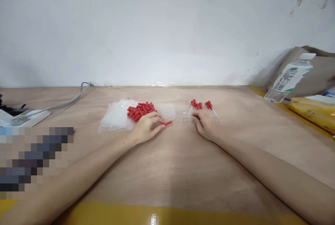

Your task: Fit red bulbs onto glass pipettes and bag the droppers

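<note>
My left hand point(148, 127) pinches a red rubbery bulb point(168, 123), my right hand point(207, 125) a thin clear glassy tube point(187, 114); slack grips might drop either.

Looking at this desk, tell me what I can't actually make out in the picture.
All in the head view:
Held clear tube: one end is hidden by the right hand.
Red bulb pile: partly behind the left hand, so no sure count.
Row of clear tubes: too thin and close-set to count.
Bottle label: small print unreadable at this size.
Yellow packet: cut off by the right edge.
</note>
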Demonstrator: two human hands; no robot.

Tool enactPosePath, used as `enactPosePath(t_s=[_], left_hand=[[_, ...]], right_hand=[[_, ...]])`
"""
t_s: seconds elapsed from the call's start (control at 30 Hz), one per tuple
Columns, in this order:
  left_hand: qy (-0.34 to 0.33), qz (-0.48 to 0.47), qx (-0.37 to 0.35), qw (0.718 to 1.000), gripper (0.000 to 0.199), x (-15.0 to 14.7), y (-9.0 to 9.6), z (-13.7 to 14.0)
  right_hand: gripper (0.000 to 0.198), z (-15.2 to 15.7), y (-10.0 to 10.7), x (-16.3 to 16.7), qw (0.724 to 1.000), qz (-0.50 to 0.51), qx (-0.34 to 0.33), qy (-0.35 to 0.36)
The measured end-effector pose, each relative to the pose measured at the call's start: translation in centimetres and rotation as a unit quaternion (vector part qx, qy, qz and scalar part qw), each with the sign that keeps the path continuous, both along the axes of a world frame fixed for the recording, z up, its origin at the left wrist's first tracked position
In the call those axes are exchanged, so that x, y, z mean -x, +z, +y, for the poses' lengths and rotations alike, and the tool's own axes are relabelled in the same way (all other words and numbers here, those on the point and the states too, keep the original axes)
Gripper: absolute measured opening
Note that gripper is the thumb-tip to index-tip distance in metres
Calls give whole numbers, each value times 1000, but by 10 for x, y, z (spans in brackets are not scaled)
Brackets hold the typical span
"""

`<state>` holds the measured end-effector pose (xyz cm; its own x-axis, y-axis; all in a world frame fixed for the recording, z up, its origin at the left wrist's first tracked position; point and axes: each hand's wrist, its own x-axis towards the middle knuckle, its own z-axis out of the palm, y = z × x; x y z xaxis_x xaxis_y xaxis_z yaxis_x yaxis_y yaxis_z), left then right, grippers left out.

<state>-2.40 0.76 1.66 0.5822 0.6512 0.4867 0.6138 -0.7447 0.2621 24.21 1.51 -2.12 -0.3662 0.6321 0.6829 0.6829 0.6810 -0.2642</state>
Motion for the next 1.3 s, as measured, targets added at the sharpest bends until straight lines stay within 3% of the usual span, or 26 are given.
enactPosePath(t_s=[0.13, 0.27, 0.4, 0.53, 0.73, 0.93, 1.07, 1.3], left_hand=[[2, -15, 50, 999, 15, -4, -8, -12], [3, -28, 86, 996, 35, -14, -14, -7], [7, -32, 67, 997, 16, -22, -19, -4], [8, -65, 23, 998, 16, -24, -21, -7], [2, -94, 12, 996, 14, -25, -21, -12], [12, -110, 56, 992, 16, -25, -20, -13], [13, -121, 40, 992, 16, -26, -21, -13], [-37, -146, 69, 986, 16, -25, -26, -10]], right_hand=[[15, -2, 2, 0, 1000, -12, -11, -5], [12, -5, 4, -1, 1000, -25, -7, -5], [12, -13, 7, 4, 1000, -28, -9, 5], [20, -27, 12, 16, 999, -38, -16, 27], [22, -33, 6, 27, 997, -29, -13, 73], [22, -31, 2, 26, 997, 4, -4, 82], [22, -34, 6, 25, 996, -17, -1, 87], [20, -33, 13, 24, 992, -19, 29, 124]])
